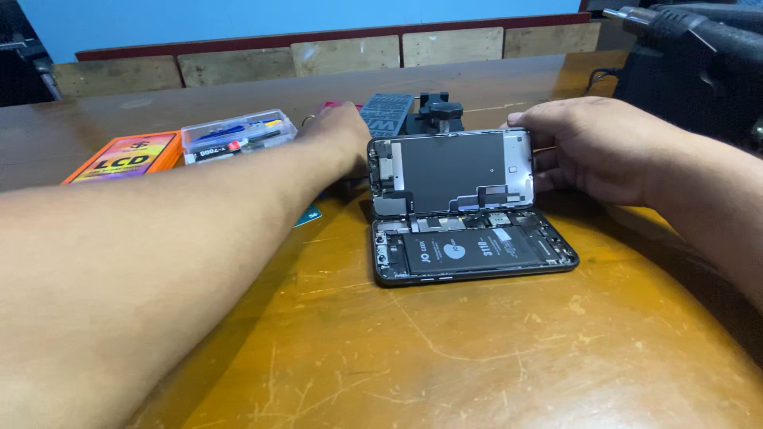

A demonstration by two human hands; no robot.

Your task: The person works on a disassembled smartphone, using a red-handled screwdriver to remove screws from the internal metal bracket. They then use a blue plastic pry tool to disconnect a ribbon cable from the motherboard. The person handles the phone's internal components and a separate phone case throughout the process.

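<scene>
A: How was the table (493,357) laid out?
B: A phone body (474,253) was laid open near the middle, long axis left to right, with the screen (451,172) stood upright along its far edge.

A: How was the screen held?
B: It was clasped at both short ends: the right hand (592,147) was closed on its right end, the left hand (340,135) on its left. Neither hand was nearer.

A: And farther left?
B: An orange box (127,156) and a clear case (237,133) were set.
</scene>
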